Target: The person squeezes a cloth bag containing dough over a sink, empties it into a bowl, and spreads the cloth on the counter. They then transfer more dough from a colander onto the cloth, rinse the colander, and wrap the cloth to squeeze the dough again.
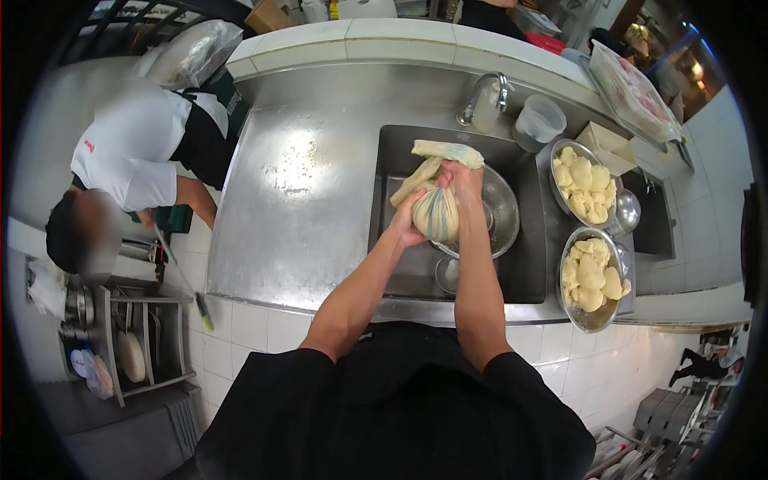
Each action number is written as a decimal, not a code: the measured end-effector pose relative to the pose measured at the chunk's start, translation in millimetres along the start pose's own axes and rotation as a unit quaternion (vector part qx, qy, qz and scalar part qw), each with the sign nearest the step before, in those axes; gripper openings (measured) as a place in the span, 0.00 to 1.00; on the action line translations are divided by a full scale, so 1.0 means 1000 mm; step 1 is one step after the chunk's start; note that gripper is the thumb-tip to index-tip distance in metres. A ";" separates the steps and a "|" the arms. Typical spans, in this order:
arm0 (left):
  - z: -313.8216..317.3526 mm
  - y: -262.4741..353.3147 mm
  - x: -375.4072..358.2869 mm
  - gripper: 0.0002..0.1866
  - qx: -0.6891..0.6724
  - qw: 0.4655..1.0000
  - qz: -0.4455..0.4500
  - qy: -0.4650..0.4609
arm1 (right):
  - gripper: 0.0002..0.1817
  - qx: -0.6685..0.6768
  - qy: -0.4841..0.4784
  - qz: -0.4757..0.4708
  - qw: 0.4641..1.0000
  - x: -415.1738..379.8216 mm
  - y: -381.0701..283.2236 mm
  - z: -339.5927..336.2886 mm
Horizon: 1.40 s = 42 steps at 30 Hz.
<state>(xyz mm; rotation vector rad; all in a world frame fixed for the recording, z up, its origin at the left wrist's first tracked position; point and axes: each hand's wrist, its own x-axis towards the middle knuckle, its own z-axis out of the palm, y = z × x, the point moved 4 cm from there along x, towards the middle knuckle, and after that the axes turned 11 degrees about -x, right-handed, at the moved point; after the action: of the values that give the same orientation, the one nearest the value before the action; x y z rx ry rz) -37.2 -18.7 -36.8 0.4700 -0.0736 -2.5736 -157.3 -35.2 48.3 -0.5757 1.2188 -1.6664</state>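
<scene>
Clearly, the right hand (464, 179) grips a cloth bundle (440, 216), contents hidden; its long axis runs bodyward from there, the left hand (407, 218) clasping its bulge.

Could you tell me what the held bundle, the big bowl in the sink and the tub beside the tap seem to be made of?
The bundle: matt, striped cloth outside, by its soft twists and folds. The big bowl: likely polished steel, grey with bright reflections. The tub: probably translucent plastic, its walls cloudy.

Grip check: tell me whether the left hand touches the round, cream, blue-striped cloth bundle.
Touching. The head view plainly shows the left hand cupped against the cloth bundle.
</scene>
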 end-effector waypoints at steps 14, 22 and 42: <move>0.007 0.026 -0.020 0.25 0.612 0.733 0.286 0.081 | 0.05 -0.178 0.160 -0.040 0.970 0.013 0.061 -0.045; 0.005 0.034 -0.074 0.29 0.555 0.819 0.132 0.065 | 0.16 0.104 -0.127 -0.071 0.984 -0.043 0.059 -0.012; 0.012 0.015 -0.041 0.18 0.774 0.599 -0.203 -0.007 | 0.39 -0.777 -0.183 0.017 0.603 -0.129 0.007 -0.051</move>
<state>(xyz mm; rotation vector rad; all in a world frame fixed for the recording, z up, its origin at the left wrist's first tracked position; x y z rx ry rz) -0.6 -11.6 -10.7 1.0733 -2.5423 -2.1306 -139.7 102.7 42.3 -1.7552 2.0795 0.0764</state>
